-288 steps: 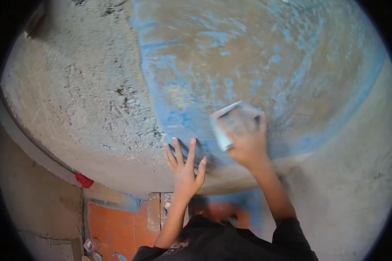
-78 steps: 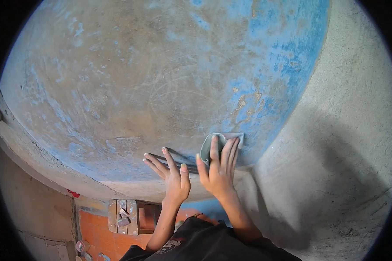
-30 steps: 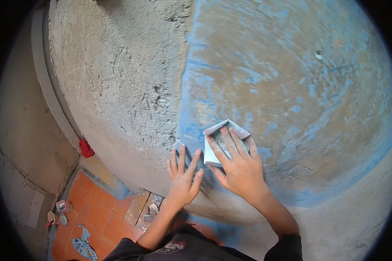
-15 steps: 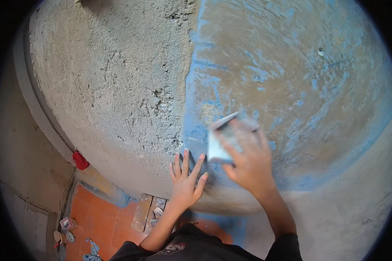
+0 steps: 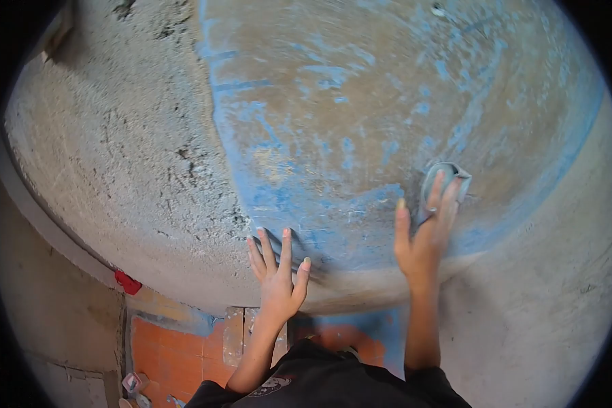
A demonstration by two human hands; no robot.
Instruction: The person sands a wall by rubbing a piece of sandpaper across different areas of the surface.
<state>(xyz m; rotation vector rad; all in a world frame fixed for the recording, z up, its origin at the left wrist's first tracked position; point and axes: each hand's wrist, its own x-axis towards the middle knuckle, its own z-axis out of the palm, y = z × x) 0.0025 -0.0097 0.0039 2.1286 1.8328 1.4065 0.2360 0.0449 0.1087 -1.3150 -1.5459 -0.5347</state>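
At the upper left of the frame we note rough, pitted plaster (image 5: 115, 129). Below it, a red cloth (image 5: 128, 282) sits at the plaster's lower edge. Small containers (image 5: 135, 383) stand on orange floor tiles (image 5: 177, 353) at lower left; a wooden stool (image 5: 233, 336) is partly hidden by the left forearm.

Left hand (image 5: 277, 282), lower centre-left: fingers spread wide and extended, thumb well apart, fingertips against the wall near the seam between plaster and worn blue paint (image 5: 289, 204). We see it holding nothing. The person's black shirt (image 5: 333, 381) fills the bottom centre.

Right hand (image 5: 425, 248), right of centre: fingers extended up over a folded sandpaper sheet (image 5: 446, 168), pressing it to the painted wall; thumb raised apart to its left. Motion blur keeps us from telling whether the outer fingers also grip an edge. The sheet lies right of centre, within the painted area. Its long axis runs steeply, upper end leaning slightly right; that curled, rounded end points to the top of the frame. Smooth grey wall (image 5: 537, 313) occupies the lower right.
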